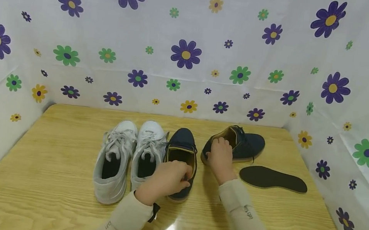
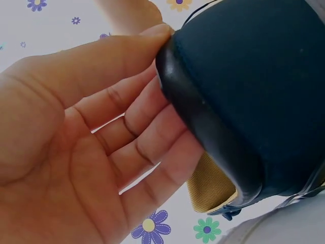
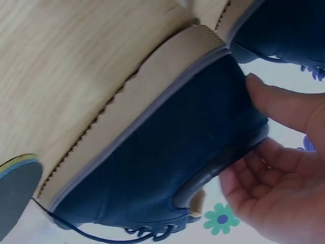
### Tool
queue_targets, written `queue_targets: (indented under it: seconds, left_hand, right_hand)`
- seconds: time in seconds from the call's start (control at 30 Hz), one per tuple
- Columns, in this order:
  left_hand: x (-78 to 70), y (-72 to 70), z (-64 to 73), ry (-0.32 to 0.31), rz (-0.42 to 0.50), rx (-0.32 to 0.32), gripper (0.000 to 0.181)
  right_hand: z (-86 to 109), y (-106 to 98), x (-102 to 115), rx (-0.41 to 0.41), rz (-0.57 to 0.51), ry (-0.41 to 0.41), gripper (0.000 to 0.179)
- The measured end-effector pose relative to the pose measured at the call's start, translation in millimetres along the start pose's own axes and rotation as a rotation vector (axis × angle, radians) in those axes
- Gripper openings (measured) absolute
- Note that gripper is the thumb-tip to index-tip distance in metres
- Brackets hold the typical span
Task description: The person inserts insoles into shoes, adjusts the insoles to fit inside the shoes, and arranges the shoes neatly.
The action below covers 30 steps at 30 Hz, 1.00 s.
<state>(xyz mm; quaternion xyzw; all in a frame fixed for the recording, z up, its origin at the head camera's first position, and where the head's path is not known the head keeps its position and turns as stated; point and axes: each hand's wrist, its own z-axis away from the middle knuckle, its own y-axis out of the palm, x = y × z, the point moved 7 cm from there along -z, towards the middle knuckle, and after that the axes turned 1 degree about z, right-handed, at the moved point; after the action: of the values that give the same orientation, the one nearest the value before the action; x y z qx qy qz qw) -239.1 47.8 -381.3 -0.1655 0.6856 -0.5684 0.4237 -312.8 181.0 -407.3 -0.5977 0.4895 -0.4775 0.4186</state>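
Observation:
My left hand [image 1: 166, 178] grips the heel collar of a navy lace-up shoe [image 1: 183, 137], which points away from me. In the left wrist view, the thumb lies outside the heel of this shoe [image 2: 249, 76] and the fingers reach over the padded rim to its inner side. A second navy shoe [image 1: 252, 144] stands to the right, toe turned rightward. My right hand [image 1: 221, 156] holds it by the heel, thumb on the outside and fingertips over the collar, as the right wrist view shows. A dark insole [image 1: 273, 179] lies flat in front of that shoe.
Two white sneakers, one on the left [image 1: 110, 188] and one in the middle [image 1: 150, 130], stand side by side, the latter close against the left navy shoe. All rest on a wooden table [image 1: 40, 173]. A flower-printed white cloth [image 1: 196, 27] encloses the back and sides.

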Motion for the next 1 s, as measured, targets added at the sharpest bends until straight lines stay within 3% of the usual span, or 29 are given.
queue_targets:
  seconds: [0.27, 0.57, 1.0]
  left_hand:
    - [-1.4, 0.2, 0.6, 0.021, -0.010, -0.027, 0.012]
    - [1.5, -1.5, 0.5, 0.015, 0.007, -0.049, 0.014]
    - [1.7, 1.8, -2.2, 0.013, 0.038, -0.035, 0.013]
  right_hand:
    - [15.6, -3, -6, -0.117, -0.077, -0.173, 0.035]
    - [40.2, -11, -11, -0.124, -0.126, -0.362, 0.028]
    - [81.6, -17, -19, -0.077, -0.153, -0.404, 0.029]
